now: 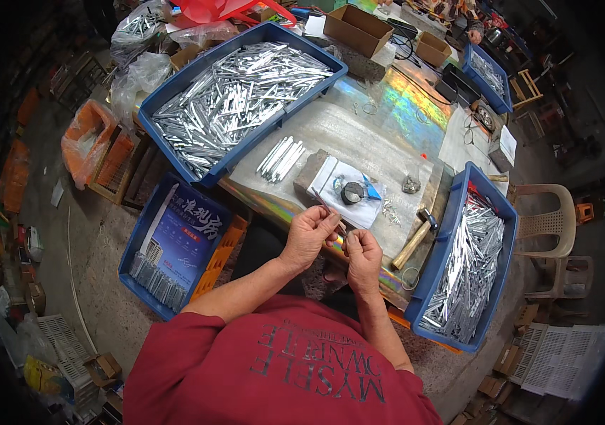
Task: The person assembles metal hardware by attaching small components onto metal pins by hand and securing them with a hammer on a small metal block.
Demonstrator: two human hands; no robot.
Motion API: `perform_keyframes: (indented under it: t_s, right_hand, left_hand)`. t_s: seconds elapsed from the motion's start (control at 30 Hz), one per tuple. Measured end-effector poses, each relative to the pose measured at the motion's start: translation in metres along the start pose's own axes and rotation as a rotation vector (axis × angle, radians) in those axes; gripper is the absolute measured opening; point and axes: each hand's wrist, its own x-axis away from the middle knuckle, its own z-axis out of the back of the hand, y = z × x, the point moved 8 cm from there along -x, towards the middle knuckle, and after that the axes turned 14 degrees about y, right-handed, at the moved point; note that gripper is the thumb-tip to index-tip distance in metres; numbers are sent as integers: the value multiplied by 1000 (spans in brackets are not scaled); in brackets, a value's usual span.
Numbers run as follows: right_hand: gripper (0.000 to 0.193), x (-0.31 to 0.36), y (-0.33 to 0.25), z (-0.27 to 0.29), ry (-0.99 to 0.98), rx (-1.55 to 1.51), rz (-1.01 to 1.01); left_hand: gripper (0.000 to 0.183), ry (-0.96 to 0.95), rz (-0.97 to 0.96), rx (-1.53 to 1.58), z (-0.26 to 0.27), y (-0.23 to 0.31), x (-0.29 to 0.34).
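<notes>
A person in a dark red top sits at a cluttered desk (380, 134), both bare hands raised over its near edge. The left hand (311, 235) has its grip closed on a thin rod (321, 201), slender, straight and reddish-brown at the end poking up past the fingertips; the rest is largely hidden by the fingers. The right hand (364, 256), fingers curled, is just beside it, near the rod's lower part; whether its grip is holding the rod, I cannot tell. Just beyond the hands, a black round object (352, 193) rests on white paper (368, 214), with small silvery bits (391, 212) to its right. A wooden-handled hammer (411, 245) lies farther right. The desk's covering is greyish and worn, shimmering rainbow-coloured in places. A neat row of silvery strips (280, 159) lies near a large blue tray (320, 89) heaped with similar metal pieces; a second blue tray (438, 253) at the right is also full. Lower left, another blue tray holds a blue printed sheet (183, 241) showing tall buildings. Around the dim room are a beige plastic chair (549, 218), an orange bag (88, 145) and white crates (564, 361). Another person's hand (475, 34) shows at the far side.
</notes>
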Motion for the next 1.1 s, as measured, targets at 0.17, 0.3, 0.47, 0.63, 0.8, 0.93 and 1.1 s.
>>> perform_keyframes:
  t_s: [0.17, 0.3, 0.47, 0.63, 0.8, 0.93, 1.1]
  right_hand:
    - [13, 1, 2, 1, 25, -35, 4]
    - [15, -1, -3, -4, 22, -92, -29]
    - [18, 0, 0, 4, 38, -127, -38]
    - [16, 7, 15, 23, 85, -82, -71]
    - [16, 15, 22, 28, 99, -101, -121]
    - [16, 17, 26, 30, 105, -95, -127]
    - [16, 16, 27, 32, 106, -92, -122]
  left_hand:
    - [12, -3, -33, -45, -3, 3, 0]
    - [13, -16, -126, -46, -2, 8, -15]
    - [13, 44, -266, -219, -7, 23, -44]
    - [11, 9, -436, -363, -21, 30, -55]
    - [9, 29, -519, -446, -23, 32, -57]
    - [10, 40, -498, -441, -17, 21, -64]
    - [12, 22, -516, -463, -18, 22, -64]
